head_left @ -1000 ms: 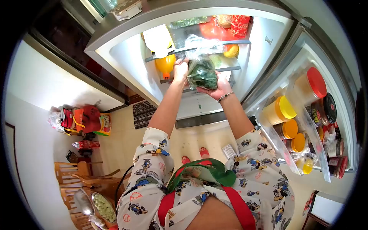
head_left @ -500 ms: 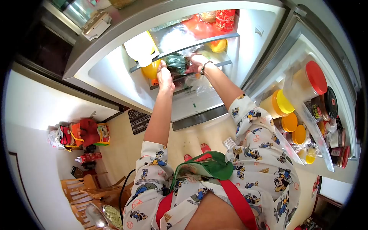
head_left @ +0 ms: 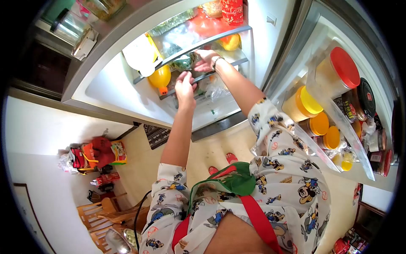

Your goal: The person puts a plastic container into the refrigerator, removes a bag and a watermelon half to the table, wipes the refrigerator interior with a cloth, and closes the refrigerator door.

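Observation:
A bag of dark green leaves [head_left: 182,62] lies on a middle shelf of the open fridge, partly seen through the shelf above. My right hand [head_left: 206,60] is beside its right side, palm turned toward it and fingers apart. Just below and in front of the bag is my left hand [head_left: 185,86], its fingers curled near the shelf's front edge; whether they hold anything is unclear. A yellow round item [head_left: 160,77] with an orange end sits left of my left hand. Clear plastic bags [head_left: 216,88] lie on the level below.
On the right, the open door's racks [head_left: 343,127] hold several lidded jars [head_left: 330,76]. A red patterned can [head_left: 232,12] and a yellow-orange fruit [head_left: 230,42] are in the fridge. Glass jars [head_left: 69,26] stand on its top. Wooden chairs [head_left: 96,211] are at lower left.
The green bag went from in front of the fridge onto the shelf. My right hand has come off it, and my left hand has moved down to the shelf edge. The view shifted.

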`<state>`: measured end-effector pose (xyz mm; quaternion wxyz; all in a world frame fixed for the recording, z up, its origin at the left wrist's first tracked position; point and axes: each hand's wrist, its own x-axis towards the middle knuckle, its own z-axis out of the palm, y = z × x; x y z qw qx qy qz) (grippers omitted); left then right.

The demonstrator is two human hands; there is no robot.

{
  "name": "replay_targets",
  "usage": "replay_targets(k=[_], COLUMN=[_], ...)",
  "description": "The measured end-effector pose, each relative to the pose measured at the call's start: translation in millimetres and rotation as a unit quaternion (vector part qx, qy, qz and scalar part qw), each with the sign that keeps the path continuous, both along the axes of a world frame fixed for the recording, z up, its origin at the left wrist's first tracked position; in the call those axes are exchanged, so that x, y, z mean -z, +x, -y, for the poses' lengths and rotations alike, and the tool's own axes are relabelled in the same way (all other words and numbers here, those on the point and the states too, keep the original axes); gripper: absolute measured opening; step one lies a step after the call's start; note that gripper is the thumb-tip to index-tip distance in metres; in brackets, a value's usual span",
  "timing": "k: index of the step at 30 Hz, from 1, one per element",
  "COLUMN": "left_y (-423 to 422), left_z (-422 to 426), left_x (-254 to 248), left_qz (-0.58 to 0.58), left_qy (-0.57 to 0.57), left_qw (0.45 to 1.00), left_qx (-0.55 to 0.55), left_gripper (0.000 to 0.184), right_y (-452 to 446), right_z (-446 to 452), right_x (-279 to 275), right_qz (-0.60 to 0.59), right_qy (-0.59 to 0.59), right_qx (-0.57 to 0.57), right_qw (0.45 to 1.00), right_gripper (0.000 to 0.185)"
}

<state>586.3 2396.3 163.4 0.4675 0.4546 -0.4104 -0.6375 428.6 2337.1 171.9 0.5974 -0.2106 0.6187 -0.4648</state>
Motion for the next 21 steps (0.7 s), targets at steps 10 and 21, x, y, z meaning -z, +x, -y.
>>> replay_targets(k=[10, 21], left_y=[9.2, 33.4], left_z=[-82.8, -91.6], left_x=[36.4, 49.2], left_qz=[0.092, 0.113], left_qy=[-0.077, -0.011], left_qw=[0.966, 0.954], left_qx=[0.231, 0.276], left_gripper=[0.012, 0.014], right_y=[-38.0, -3.6], right_z=[5.4, -8.1], right_x=[-14.2, 32.3], right_qz=[-0.686, -0.718], right_qy=[-0.253, -0.311], right_qx=[0.312, 0.244], right_qw=[0.607, 0.572], right_gripper=[0.053, 0.036])
